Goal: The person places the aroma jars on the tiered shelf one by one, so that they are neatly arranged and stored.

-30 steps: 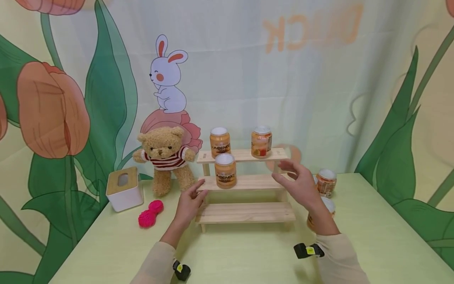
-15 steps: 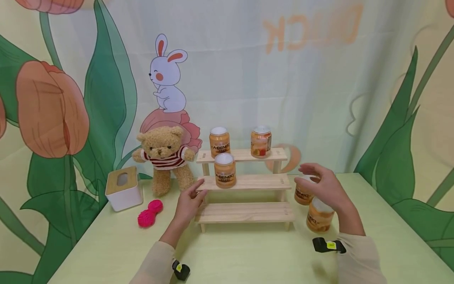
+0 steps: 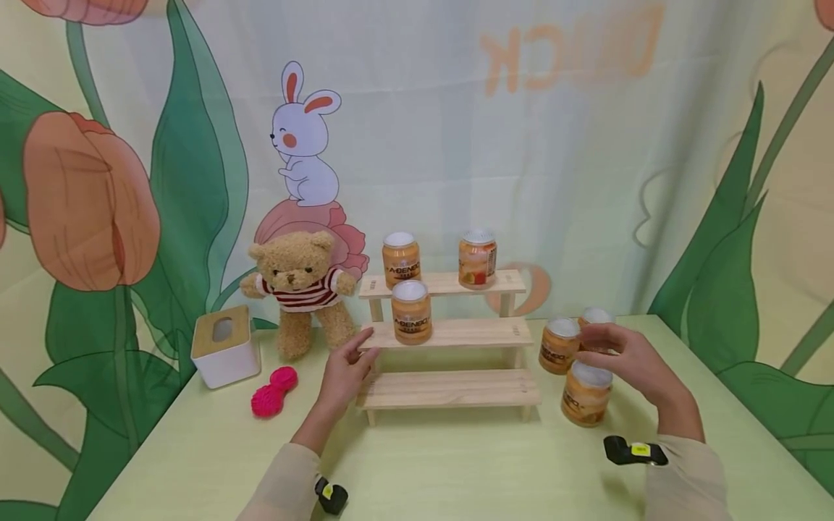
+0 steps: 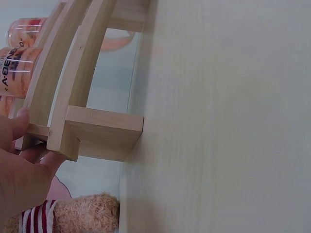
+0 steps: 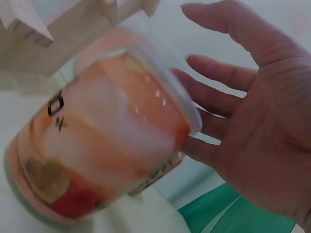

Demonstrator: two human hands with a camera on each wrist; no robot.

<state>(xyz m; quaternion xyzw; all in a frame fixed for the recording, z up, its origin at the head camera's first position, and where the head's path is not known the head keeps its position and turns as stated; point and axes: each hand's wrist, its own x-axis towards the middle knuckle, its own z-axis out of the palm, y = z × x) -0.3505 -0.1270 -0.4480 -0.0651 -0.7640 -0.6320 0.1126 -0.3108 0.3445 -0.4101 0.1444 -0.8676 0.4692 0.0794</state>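
A three-step wooden display shelf (image 3: pixel 449 391) stands on the table. My left hand (image 3: pixel 345 369) grips the left end of its middle step; the left wrist view shows the thumb above the board and fingers below. Two orange-labelled jars, a left jar (image 3: pixel 401 264) and a right jar (image 3: pixel 478 262), stand on the top step. Another jar (image 3: pixel 412 318) sits on the middle step, at its left. My right hand (image 3: pixel 628 358) hovers with parted fingers over several jars right of the shelf: a near jar (image 3: pixel 586 396), a left one (image 3: pixel 557 347) and a partly hidden back one (image 3: pixel 596 316).
Left of the shelf sits a teddy bear (image 3: pixel 300 289) in a striped sweater. Beside it are a white tissue box (image 3: pixel 226 362) with a wooden lid and a pink yarn bundle (image 3: pixel 274 394). A printed curtain (image 3: pixel 443 145) hangs behind the table.
My right hand has moved from the shelf's right side rightward and down to the jars on the table. My left hand keeps its place on the shelf.
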